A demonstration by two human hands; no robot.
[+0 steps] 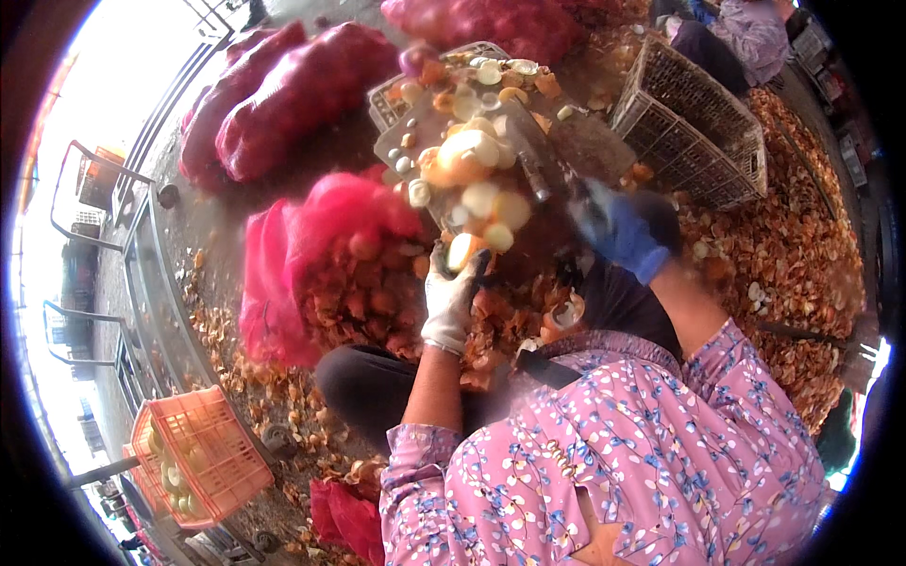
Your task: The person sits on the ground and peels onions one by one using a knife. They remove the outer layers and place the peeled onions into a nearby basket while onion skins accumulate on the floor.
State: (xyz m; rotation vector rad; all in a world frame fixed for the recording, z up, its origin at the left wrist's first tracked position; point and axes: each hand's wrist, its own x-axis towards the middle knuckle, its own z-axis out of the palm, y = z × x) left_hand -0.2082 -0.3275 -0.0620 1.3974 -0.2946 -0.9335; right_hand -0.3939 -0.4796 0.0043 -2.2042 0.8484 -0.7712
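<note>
My left hand [448, 300], in a white glove with dark fingertips, is closed round a pale onion [463, 251] at the near edge of a worktop. My right hand [618, 231], in a blue glove, is curled to the right of it, smeared by motion. A dark streak runs up from its fingers; what it holds cannot be made out. Several peeled onions [469, 154] are heaped on the worktop, which rests by a light crate [384, 106]. Beyond the right hand's fingers lies a narrow metallic piece [534, 175]. Loose brown skins [486, 325] lie below my hands.
A red mesh sack [283, 274] of onions slumps open at the left. Full red sacks [302, 99] lie behind it. An empty-looking crate [694, 127] stands right, beside heaped skins [793, 255]. An orange crate [203, 453] holds pale onions at lower left. Another person [746, 38] sits far right.
</note>
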